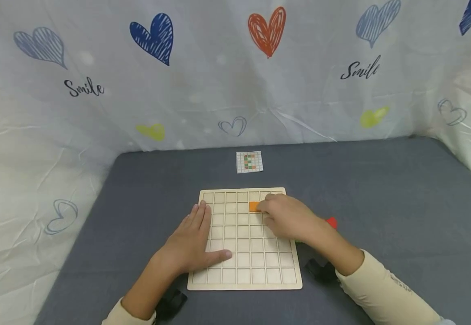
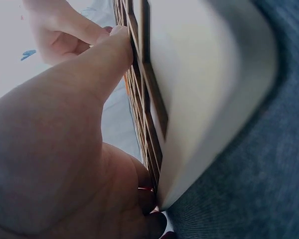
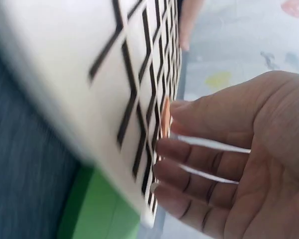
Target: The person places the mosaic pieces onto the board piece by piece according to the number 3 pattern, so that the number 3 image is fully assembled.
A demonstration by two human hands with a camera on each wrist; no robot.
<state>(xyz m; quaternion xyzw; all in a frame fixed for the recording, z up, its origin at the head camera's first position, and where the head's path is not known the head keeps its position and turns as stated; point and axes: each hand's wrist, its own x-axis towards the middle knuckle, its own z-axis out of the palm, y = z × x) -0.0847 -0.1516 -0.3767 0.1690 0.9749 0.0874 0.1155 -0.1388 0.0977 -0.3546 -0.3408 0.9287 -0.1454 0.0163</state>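
A pale wooden grid board (image 1: 243,273) lies flat on the table. On its left edge rests my left hand (image 1: 188,246), fingers straight and thumb spread over the lower squares. My right hand (image 1: 286,216) is over the board's upper right part, with thumb and fingertips at an orange tile (image 1: 253,206) in a square of the second row from the far edge. In the right wrist view the thumb touches the edge of the orange tile (image 3: 165,115), and the other fingers are bent beside it. The index fingertip is mostly hidden there.
A small printed card (image 1: 249,162) with a coloured grid pattern lies beyond the board. A red piece (image 1: 331,222) shows behind the right forearm. Something green (image 3: 97,204) sits against the board's right edge. A patterned curtain (image 1: 207,81) stands behind the grey table (image 1: 365,189).
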